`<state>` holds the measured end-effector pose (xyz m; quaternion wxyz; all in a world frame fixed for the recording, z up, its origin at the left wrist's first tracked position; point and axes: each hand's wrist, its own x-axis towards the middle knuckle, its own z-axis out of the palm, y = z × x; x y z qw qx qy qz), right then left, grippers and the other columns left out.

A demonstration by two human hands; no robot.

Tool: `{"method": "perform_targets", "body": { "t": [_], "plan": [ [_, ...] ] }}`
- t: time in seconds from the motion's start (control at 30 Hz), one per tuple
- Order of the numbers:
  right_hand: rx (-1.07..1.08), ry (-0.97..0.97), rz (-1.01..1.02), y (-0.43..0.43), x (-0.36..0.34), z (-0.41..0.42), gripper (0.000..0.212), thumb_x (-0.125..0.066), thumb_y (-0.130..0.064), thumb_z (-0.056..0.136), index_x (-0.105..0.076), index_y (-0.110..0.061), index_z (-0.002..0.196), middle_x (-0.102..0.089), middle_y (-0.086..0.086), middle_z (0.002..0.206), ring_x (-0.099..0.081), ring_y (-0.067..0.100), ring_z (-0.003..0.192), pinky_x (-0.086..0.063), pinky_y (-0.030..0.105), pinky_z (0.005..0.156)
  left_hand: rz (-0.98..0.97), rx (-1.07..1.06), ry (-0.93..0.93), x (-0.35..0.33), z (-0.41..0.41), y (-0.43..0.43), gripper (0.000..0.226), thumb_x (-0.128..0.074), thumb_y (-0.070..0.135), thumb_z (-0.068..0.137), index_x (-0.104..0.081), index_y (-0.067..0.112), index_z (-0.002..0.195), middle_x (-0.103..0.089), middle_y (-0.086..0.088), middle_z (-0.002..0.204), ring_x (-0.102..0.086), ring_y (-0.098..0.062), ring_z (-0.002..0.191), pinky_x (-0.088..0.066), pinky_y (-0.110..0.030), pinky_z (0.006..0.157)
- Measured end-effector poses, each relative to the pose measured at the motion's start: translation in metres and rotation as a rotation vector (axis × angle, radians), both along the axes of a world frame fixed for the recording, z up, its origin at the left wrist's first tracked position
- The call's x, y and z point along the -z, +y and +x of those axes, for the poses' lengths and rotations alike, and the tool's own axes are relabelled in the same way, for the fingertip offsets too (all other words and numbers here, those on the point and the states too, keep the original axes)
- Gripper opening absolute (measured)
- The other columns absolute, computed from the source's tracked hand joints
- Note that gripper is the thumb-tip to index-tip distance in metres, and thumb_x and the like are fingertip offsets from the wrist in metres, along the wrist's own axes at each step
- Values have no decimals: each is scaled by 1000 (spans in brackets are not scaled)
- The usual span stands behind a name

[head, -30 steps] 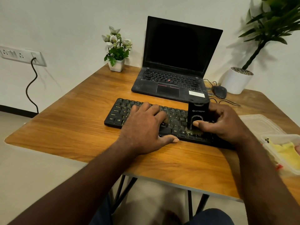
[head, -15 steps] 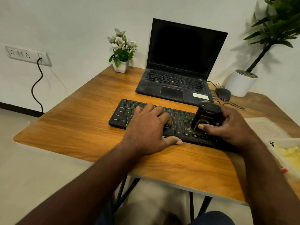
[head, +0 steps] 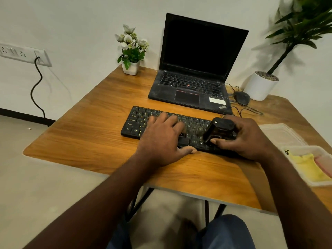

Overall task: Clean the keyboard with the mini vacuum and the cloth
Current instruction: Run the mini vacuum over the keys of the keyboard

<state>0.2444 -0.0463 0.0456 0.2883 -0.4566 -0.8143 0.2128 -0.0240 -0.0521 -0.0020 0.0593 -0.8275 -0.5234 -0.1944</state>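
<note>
A black keyboard (head: pixel 142 121) lies on the wooden table (head: pixel 93 133) in front of a laptop. My left hand (head: pixel 161 139) rests flat on the keyboard's middle keys, fingers spread, thumb on the table edge side. My right hand (head: pixel 246 137) grips the black mini vacuum (head: pixel 220 129), which is tilted hard over with its base on the keyboard's right part. The yellow cloth (head: pixel 307 166) lies in a clear plastic box (head: pixel 303 150) at the right edge of the table. The keyboard's right end is hidden under my right hand.
An open black laptop (head: pixel 195 69) stands behind the keyboard, with a black mouse (head: pixel 241 97) and its cable to its right. A small flower pot (head: pixel 132 67) and a large white plant pot (head: pixel 259 86) stand at the back. A clear lid (head: pixel 280 133) lies by the box.
The mini vacuum has gone from upright to tilted far over in my right hand on the keyboard's right part. My left hand has stayed on the keys. My view has shifted slightly.
</note>
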Motion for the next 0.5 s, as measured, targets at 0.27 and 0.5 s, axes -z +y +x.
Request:
{"method": "perform_targets", "body": {
  "t": [0.27, 0.5],
  "plan": [
    [43, -73, 146, -2, 7, -63, 36, -86, -34, 76, -69, -17, 103, -70, -8, 91, -66, 11, 81, -55, 32, 65, -8, -6, 0, -3, -1, -3, 84, -38, 86, 83, -60, 20, 130, -56, 2, 124, -42, -20, 116, -35, -45, 101],
    [178, -149, -39, -15, -13, -3, 36, -91, -19, 74, -65, -24, 99, -71, -13, 90, -65, 0, 82, -47, 17, 66, -48, -34, -29, 0, -2, -10, 77, -39, 87, 83, -55, 29, 131, -52, 4, 130, -40, -20, 123, -35, -46, 104]
  ]
}}
